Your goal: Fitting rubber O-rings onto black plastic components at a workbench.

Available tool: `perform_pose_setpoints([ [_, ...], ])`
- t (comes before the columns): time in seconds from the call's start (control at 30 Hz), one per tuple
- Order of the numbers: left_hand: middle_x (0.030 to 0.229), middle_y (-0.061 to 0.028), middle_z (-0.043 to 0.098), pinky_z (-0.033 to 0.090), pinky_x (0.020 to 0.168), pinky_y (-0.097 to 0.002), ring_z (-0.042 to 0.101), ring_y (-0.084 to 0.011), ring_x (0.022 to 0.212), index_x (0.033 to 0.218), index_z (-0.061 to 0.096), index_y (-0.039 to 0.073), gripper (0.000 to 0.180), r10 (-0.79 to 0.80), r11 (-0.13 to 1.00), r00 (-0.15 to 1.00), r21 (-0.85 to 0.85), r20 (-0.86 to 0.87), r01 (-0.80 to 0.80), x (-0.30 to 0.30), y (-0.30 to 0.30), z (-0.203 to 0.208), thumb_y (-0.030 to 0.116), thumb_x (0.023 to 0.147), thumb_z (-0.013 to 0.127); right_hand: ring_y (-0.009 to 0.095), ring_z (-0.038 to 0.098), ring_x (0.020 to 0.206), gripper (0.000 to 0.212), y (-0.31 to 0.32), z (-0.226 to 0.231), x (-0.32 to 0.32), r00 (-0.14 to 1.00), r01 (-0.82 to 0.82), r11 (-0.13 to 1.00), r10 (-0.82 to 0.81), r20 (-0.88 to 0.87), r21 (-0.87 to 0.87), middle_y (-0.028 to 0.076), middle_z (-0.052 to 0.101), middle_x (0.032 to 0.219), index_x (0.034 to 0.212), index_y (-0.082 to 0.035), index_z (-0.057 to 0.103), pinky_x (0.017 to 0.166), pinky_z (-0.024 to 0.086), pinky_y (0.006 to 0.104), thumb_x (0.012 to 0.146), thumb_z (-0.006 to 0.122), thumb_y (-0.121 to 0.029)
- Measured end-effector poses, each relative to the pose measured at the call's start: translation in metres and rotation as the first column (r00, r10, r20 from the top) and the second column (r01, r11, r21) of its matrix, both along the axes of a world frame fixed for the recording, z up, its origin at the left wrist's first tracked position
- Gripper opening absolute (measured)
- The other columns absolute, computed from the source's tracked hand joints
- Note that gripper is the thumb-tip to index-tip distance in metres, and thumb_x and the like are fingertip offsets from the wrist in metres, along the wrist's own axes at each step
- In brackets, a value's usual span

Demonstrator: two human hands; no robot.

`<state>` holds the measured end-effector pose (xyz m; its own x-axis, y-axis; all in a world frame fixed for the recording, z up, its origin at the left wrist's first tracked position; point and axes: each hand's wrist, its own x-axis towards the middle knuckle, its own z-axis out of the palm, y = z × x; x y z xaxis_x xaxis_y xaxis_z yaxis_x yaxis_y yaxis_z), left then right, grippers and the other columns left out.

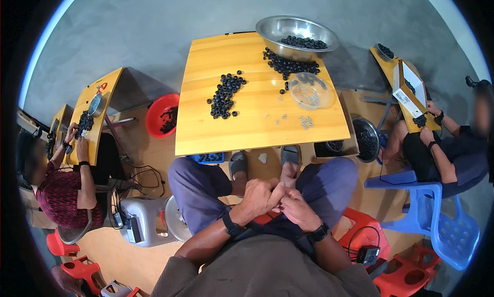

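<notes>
My left hand [260,196] and my right hand [297,208] are pressed together over my lap, fingers curled and touching each other. Whether a small part sits between the fingers is hidden. Both wrists wear dark bands. In front of my knees stands a yellow wooden table [257,130]. A pile of small black rings [225,95] lies on it. A second heap of black rings [288,65] lies beside a steel bowl [297,34] that holds more. A clear plastic dish [309,90] and a few small metal pieces [306,122] lie at the table's right.
A red basin [162,114] with black rings sits on the floor at left. A person at left works at a small yellow table [95,119]; another at right sits on a blue chair [437,214]. Red stools [406,276], a grey box [141,220], cables and a steel bowl [366,138] surround me.
</notes>
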<state>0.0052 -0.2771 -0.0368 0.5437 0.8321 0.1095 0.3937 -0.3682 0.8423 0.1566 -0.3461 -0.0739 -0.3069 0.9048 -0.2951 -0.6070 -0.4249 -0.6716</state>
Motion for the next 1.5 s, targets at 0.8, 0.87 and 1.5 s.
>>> perform_pose_setpoints([
  [0.8, 0.071, -0.0244, 0.066, 0.054, 0.059, -0.0409, 0.070, -0.0354, 0.063, 0.084, 0.070, -0.003, 0.033, 0.024, 0.987, 0.996, -0.160, 0.090, -0.009, 0.020, -0.004, -0.006, 0.028, 0.092, 0.059, 0.005, 0.035, 0.062, 0.016, -0.009, -0.006, 0.010, 0.999, -0.020, 0.984, 0.015, 0.030, 0.177, -0.007, 0.040, 0.072, 0.094, -0.010, 0.052, 0.057, 0.028, 0.0246, 0.107, 0.044, -0.014],
  [0.87, 0.071, -0.0233, 0.068, 0.055, 0.060, -0.0400, 0.071, -0.0337, 0.064, 0.086, 0.070, -0.003, 0.033, -0.004, 0.988, 0.997, -0.151, 0.078, 0.015, 0.020, -0.002, 0.002, 0.028, 0.092, 0.060, 0.005, 0.035, 0.062, 0.017, -0.009, 0.001, 0.012, 0.998, -0.025, 0.986, 0.016, 0.054, 0.167, -0.007, 0.039, 0.072, 0.094, -0.010, 0.051, 0.057, 0.027, 0.0246, 0.108, 0.043, -0.015],
  [1.5, 0.071, -0.0220, 0.066, 0.053, 0.060, -0.0407, 0.071, -0.0340, 0.066, 0.090, 0.070, -0.003, 0.033, -0.008, 0.992, 0.997, -0.123, 0.071, 0.017, 0.012, -0.001, -0.004, 0.028, 0.098, 0.062, 0.006, 0.043, 0.065, 0.018, -0.001, -0.005, 0.004, 0.994, 0.019, 1.000, -0.020, 0.108, 0.011, -0.005, 0.047, 0.073, 0.091, -0.005, 0.058, 0.059, 0.035, 0.0233, 0.102, 0.045, -0.009],
])
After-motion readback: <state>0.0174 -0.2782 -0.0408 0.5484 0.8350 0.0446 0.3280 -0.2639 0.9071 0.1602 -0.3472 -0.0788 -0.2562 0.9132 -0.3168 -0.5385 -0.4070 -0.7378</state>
